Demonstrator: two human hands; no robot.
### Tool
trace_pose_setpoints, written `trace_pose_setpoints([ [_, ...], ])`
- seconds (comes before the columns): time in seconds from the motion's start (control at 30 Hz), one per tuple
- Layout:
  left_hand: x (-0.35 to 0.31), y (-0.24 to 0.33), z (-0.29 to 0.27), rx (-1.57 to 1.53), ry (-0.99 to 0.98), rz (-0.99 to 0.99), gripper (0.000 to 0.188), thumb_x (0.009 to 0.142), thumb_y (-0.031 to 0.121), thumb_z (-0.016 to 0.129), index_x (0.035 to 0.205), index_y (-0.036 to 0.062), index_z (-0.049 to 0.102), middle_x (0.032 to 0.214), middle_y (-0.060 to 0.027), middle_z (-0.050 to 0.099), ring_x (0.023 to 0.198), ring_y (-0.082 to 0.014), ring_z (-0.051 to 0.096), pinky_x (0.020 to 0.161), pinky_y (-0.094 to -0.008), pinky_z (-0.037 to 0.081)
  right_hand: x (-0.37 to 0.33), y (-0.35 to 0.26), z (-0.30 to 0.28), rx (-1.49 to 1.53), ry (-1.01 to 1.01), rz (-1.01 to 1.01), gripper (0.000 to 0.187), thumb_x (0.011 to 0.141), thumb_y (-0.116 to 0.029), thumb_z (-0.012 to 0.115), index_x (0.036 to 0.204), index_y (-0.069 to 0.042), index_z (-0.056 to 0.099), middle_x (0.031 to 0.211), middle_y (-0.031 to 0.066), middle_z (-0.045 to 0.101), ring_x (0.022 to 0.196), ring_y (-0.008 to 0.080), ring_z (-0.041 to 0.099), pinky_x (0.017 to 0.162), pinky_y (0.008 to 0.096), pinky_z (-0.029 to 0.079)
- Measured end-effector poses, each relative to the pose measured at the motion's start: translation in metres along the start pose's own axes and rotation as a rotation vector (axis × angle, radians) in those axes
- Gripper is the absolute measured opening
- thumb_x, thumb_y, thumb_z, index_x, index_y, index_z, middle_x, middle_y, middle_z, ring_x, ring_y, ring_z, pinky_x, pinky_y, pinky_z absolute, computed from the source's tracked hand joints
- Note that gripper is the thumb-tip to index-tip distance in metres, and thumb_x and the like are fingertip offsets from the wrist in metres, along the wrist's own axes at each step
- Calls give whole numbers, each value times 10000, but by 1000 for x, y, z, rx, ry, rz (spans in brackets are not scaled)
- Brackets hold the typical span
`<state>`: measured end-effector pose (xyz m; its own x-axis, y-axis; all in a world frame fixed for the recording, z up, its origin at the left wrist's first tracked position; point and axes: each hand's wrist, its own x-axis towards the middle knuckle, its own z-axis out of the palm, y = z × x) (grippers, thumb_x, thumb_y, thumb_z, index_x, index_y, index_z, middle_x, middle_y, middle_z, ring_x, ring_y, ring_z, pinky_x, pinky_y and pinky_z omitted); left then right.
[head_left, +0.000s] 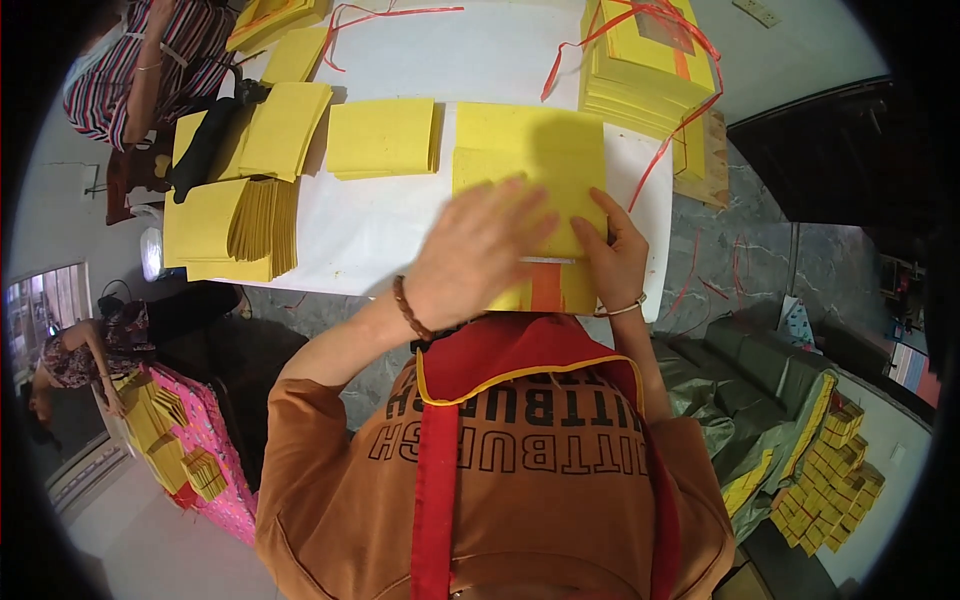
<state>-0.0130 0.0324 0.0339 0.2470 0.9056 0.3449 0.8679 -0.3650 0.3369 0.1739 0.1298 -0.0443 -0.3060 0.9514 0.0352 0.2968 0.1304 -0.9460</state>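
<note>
Yellow paper sheets [530,130] lie stacked in front of me at the table's near edge, with a fold or edge line running across them. My left hand [480,240], smeared by motion, is stretched out flat over the paper with its fingers apart. On the right side, my right hand [615,250] grips the edge of the yellow paper, thumb on top. Below both hands, a yellow piece with an orange-red stripe [547,288] sticks out toward my apron. To the left rests a small folded yellow stack [382,138].
More folded yellow stacks [285,130] and a fanned bundle [265,225] occupy the white table's [370,240] left end, near a black object [207,140]. A tall yellow pile [640,80] with red ribbon [655,150] stands back right. Other people [140,80] work at left.
</note>
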Motion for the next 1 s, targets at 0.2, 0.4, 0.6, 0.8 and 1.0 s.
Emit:
trace_pose_setpoints([
  [0.2,-17,-2,32,-50,-269,-29,694,765,406,637,1330,67,421,1418,-126,345,1339,-297,266,1084,-457,191,-1,-4,1,72,-24,-12,418,752,-130,703,1147,-36,602,748,74,604,587,103,530,517,236,409],
  [0.4,-20,-6,36,-20,-227,-17,678,789,483,580,1313,75,443,1397,-101,379,1336,-246,280,1097,-435,169,-28,-18,-14,-741,-100,-647,504,773,-325,664,1214,-99,567,1380,128,411,1246,290,410,989,488,320],
  [0.6,-16,-8,38,-28,-166,-46,630,767,306,656,1310,63,448,1376,-132,381,1280,-326,318,1030,-439,273,-42,3,-20,-840,-379,-546,580,839,-426,556,1324,-123,459,1448,90,320,1348,312,258,1052,578,151],
  [0.8,-8,-3,43,56,-50,-81,615,710,190,671,1266,15,476,1270,-169,450,1077,-301,445,876,-395,391,-32,1,-45,227,-388,48,409,925,-239,502,1269,-20,478,1281,126,521,1259,282,413,1035,447,304],
  [1.0,14,-10,36,382,-77,-76,536,715,127,597,1234,22,517,1067,-140,588,858,-285,540,766,-388,448,-14,-2,-38,507,9,59,266,958,-148,446,1157,1,539,1099,123,609,1024,215,588,888,341,447],
])
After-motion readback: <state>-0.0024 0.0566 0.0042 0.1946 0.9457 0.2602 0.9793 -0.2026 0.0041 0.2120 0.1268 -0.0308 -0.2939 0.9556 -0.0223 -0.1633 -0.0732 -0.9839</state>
